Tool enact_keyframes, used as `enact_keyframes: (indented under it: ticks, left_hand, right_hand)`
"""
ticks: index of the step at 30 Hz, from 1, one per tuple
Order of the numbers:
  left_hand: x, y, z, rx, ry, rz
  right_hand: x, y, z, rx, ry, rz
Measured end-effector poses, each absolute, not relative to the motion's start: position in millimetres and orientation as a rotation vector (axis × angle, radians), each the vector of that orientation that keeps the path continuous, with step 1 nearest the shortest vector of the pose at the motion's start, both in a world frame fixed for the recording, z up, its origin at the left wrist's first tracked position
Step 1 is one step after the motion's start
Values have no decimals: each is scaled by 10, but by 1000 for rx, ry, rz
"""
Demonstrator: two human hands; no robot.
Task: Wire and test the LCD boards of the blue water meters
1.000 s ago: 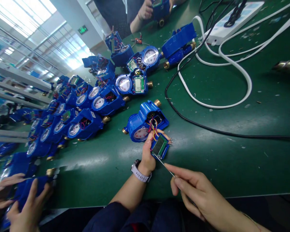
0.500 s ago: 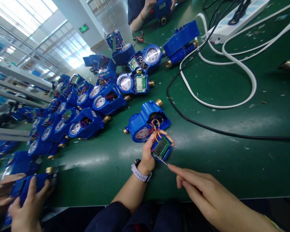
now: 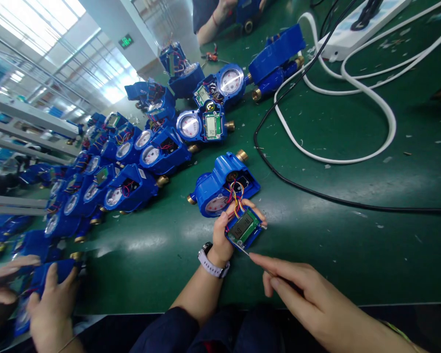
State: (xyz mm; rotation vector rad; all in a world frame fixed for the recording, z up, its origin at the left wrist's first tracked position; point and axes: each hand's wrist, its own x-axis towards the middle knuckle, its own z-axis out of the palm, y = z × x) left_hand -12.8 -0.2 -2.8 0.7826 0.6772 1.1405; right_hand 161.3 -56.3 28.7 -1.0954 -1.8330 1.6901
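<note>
My left hand (image 3: pixel 223 234), with a watch on its wrist, grips a small blue display module (image 3: pixel 244 228) that has a green circuit board and LCD. Coloured wires run from the module to an open blue water meter (image 3: pixel 220 184) lying just above it on the green table (image 3: pixel 334 235). My right hand (image 3: pixel 301 296) pinches a thin metal tool (image 3: pixel 244 250). The tool's tip touches the module's lower edge.
Several open blue water meters (image 3: pixel 132 162) lie in rows to the left and behind. A black cable (image 3: pixel 297 184), white cables (image 3: pixel 371 103) and a power strip (image 3: pixel 363 24) are at the right. Another person's hands (image 3: pixel 40 304) hold a meter at bottom left. A second person (image 3: pixel 220 14) works at the far edge.
My left hand has tilted the display module slightly clockwise. My right hand moved closer, bringing the tool tip up against the module's edge. The view shifted a little.
</note>
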Motion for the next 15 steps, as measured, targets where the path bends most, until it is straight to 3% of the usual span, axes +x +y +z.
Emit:
enact_keyframes:
  ticks: [3, 11, 15]
  left_hand:
    - [-132, 3, -22, 775, 683, 1121]
    - [-107, -15, 8, 737, 762, 1051]
    - [-93, -33, 4, 760, 781, 1080]
  right_hand:
    - [1588, -554, 306, -1131, -1671, 1880]
    - [1546, -464, 280, -1123, -2022, 1665]
    - [1454, -418, 211, -1112, -2340, 1240]
